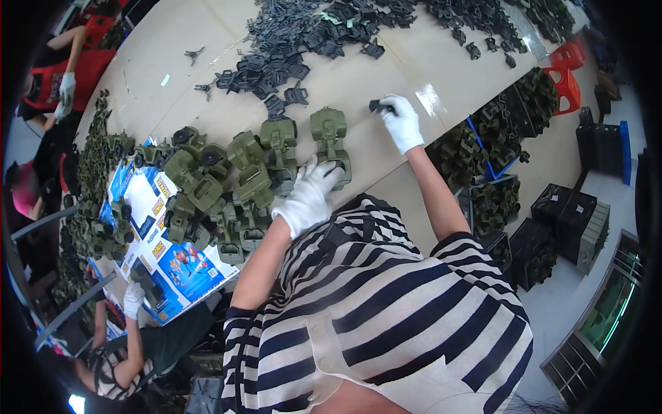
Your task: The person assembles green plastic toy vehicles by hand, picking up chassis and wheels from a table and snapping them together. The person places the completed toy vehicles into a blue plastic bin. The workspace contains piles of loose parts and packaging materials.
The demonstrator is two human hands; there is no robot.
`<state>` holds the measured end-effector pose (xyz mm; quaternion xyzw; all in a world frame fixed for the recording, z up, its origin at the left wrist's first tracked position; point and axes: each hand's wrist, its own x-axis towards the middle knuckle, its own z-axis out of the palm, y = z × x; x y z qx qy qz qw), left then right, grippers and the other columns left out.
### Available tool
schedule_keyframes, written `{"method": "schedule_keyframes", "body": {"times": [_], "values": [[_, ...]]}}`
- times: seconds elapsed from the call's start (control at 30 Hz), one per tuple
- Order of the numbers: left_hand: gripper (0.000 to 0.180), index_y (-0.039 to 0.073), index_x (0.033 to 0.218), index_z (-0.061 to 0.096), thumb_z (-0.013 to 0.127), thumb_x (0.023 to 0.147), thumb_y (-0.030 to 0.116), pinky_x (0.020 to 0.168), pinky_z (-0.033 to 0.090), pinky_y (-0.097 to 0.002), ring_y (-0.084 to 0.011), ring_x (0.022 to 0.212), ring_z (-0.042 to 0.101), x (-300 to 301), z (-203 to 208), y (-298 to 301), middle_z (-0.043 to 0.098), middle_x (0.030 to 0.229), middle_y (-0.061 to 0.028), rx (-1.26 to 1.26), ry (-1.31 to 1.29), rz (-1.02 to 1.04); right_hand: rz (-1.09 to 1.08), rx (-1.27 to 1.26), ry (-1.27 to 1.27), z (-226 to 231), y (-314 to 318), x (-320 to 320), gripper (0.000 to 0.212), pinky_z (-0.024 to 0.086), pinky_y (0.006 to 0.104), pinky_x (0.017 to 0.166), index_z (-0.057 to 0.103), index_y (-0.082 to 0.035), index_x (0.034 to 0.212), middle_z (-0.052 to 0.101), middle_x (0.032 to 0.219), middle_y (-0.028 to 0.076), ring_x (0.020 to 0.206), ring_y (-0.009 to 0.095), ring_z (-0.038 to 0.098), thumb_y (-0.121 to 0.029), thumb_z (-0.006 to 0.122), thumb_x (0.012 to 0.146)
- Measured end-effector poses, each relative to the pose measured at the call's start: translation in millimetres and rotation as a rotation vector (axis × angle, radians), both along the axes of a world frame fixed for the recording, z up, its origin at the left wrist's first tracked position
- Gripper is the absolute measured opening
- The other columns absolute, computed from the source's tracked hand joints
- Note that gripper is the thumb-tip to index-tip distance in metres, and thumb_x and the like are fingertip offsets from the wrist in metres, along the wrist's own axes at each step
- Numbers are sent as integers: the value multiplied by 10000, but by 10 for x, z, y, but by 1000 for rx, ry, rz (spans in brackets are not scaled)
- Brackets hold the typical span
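My left hand (307, 196), in a white glove, grips the near end of an olive-green toy vehicle (329, 131) that lies on the table by its front edge. Its fingers curl over the rear part of the body and cover some of it. Off to the right, above the tabletop, my right hand (401, 125), also gloved, pinches a small black plastic part (377, 106) between thumb and fingers. Close beside my left hand stand more green toy vehicles (249, 165), several of them pushed together in a row and a heap.
A big pile of loose black plastic parts (276, 58) covers the far table. Colourful printed cardboard (189, 272) lies under the vehicles at left. Crates of green parts (493, 196) stand right of the table. Co-workers' gloved hands (134, 300) work at the left side.
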<state>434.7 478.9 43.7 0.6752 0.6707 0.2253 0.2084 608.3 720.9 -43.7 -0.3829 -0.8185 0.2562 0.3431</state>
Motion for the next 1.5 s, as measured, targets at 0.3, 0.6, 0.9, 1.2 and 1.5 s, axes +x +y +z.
{"method": "schedule_keyframes", "body": {"times": [0.3, 0.6, 0.9, 1.2, 1.5], "values": [[1149, -16, 1546, 105, 839, 729, 322, 1103, 389, -402, -438, 1309, 459, 177, -247, 824, 392, 1451, -327, -391, -306, 857, 412, -274, -660, 508, 134, 394, 713, 443, 445, 1021, 428, -104, 1429, 404, 1492, 174, 1275, 375, 493, -69, 670, 760], [1018, 11, 1556, 133, 791, 779, 3, 911, 527, -282, -186, 1090, 622, 102, -260, 715, 585, 1303, -156, -79, -1082, 726, 1196, 402, -738, 192, 725, 206, 578, 503, 431, 863, 480, -188, 1353, 519, 1350, 118, 1151, 332, 568, -112, 656, 807], [848, 26, 1491, 367, 812, 769, 52, 838, 547, -255, -114, 941, 665, 217, 686, 507, 677, 1168, -94, -70, -1119, 659, 664, -882, 33, 945, 249, -64, 551, 476, 380, 963, 466, -50, 1455, 595, 1342, 119, 1161, 259, 603, -299, 600, 982], [924, 16, 1498, 348, 835, 748, 247, 861, 538, -271, -163, 942, 679, 192, 973, 463, 690, 1144, -135, -228, -925, 625, 941, -1282, 353, 1068, 82, -218, 572, 310, 349, 1162, 441, 39, 1443, 489, 1468, 145, 1376, 231, 430, -324, 555, 1016], [925, 5, 1497, 342, 836, 750, 237, 840, 540, -275, -152, 916, 666, 157, 942, 391, 690, 1119, -126, -209, -1035, 625, 988, -1172, 203, 1195, 112, -248, 497, 385, 333, 1088, 501, -10, 1423, 547, 1417, 124, 1290, 203, 503, -288, 568, 1017]]}}
